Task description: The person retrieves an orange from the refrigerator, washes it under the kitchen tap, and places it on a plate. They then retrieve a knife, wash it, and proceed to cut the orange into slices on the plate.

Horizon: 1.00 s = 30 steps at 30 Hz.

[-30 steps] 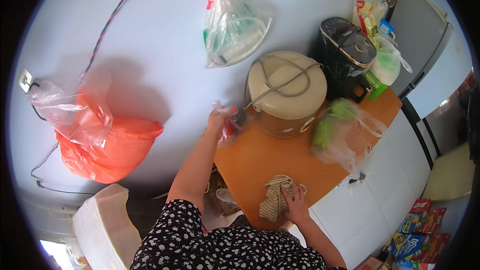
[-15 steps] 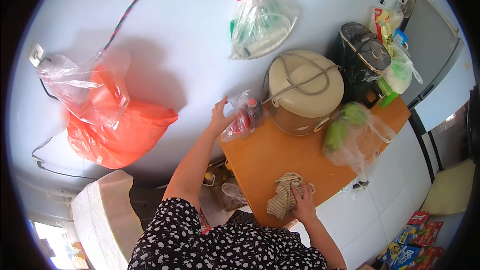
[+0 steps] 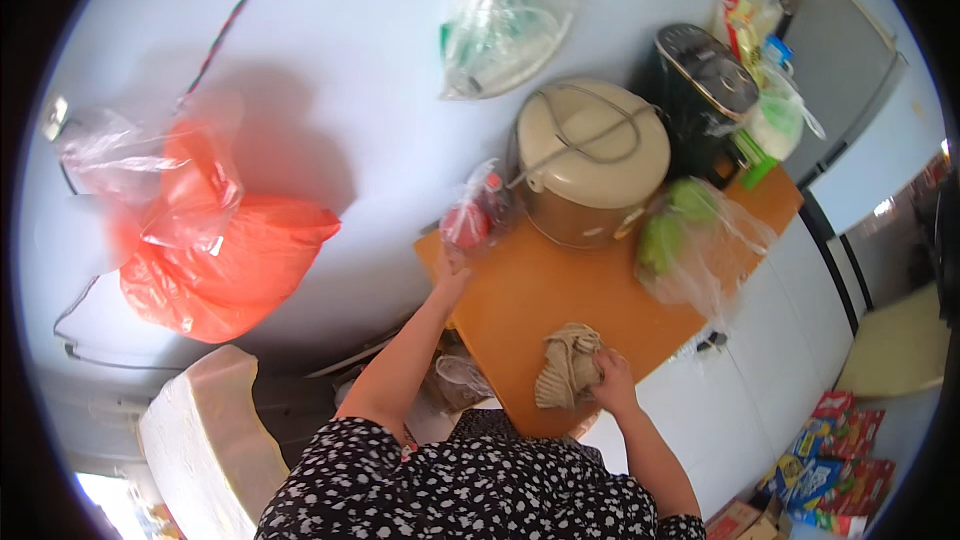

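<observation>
My left hand [image 3: 453, 268] is against the lower end of a clear plastic bag [image 3: 468, 212] holding red items and a small red-capped bottle. Its fingers are blurred and partly behind the bag, so I cannot tell whether they grip it. On the near part of the orange-brown wooden table [image 3: 520, 310], my right hand [image 3: 612, 382] is closed on the edge of a crumpled beige striped cloth [image 3: 568, 368]. Just right of the bag stands a beige-lidded rice cooker [image 3: 592, 145], its grey cord coiled on top.
Beyond the cooker is a black lidded appliance [image 3: 705, 80]. A clear bag of green produce [image 3: 675, 230] lies at the table's right edge. Orange [image 3: 235, 260] and clear [image 3: 505, 30] bags hang on the wall. A grey fridge [image 3: 840, 70] stands far right, colourful packages [image 3: 825, 465] below.
My left hand has come from beside the clear bag to its lower end, and the bag has shifted off the table's left corner. My right hand has curled into the cloth, bunching it.
</observation>
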Available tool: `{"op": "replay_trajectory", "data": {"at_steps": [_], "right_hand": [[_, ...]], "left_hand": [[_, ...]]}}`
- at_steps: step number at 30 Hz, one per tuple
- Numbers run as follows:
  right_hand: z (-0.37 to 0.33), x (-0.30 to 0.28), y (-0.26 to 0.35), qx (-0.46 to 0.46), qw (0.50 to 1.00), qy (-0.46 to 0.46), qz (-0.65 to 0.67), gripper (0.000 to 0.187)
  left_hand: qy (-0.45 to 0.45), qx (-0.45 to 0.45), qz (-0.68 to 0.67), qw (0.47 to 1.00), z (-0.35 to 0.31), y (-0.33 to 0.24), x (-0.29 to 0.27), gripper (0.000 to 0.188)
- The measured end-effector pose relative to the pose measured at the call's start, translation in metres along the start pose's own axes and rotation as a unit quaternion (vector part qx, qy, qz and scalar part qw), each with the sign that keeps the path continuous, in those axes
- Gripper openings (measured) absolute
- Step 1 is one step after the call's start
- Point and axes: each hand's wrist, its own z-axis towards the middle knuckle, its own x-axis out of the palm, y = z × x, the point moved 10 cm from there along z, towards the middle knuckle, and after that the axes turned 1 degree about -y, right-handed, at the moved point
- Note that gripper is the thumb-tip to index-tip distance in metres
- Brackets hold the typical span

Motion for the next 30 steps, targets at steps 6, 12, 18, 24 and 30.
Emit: {"op": "replay_trajectory", "data": {"at_steps": [6, 12, 18, 24, 30], "right_hand": [[0.001, -0.058, 0.03, 0.136, 0.872, -0.062, 0.466, 0.044], [-0.022, -0.098, 0.126, 0.005, 0.873, -0.079, 0.481, 0.044], [-0.061, -0.115, 0.192, -0.112, 0.984, -0.138, -0.013, 0.043], [-0.087, -0.144, 0.122, 0.041, 0.981, -0.184, 0.038, 0.05], [-0.161, -0.21, -0.031, 0.18, 0.923, -0.289, 0.178, 0.053]], "left_hand": [[0.108, 0.02, -0.061, 0.992, -0.113, -0.071, 0.047, 0.063], [0.45, -0.369, -0.468, 0.665, -0.219, -0.134, 0.176, 0.064], [0.425, -0.352, -0.572, 0.607, -0.231, -0.162, 0.234, 0.045], [0.512, -0.266, -0.58, 0.575, -0.291, -0.165, 0.257, 0.04], [0.446, -0.402, -0.317, 0.734, -0.364, -0.156, 0.311, 0.047]]}}
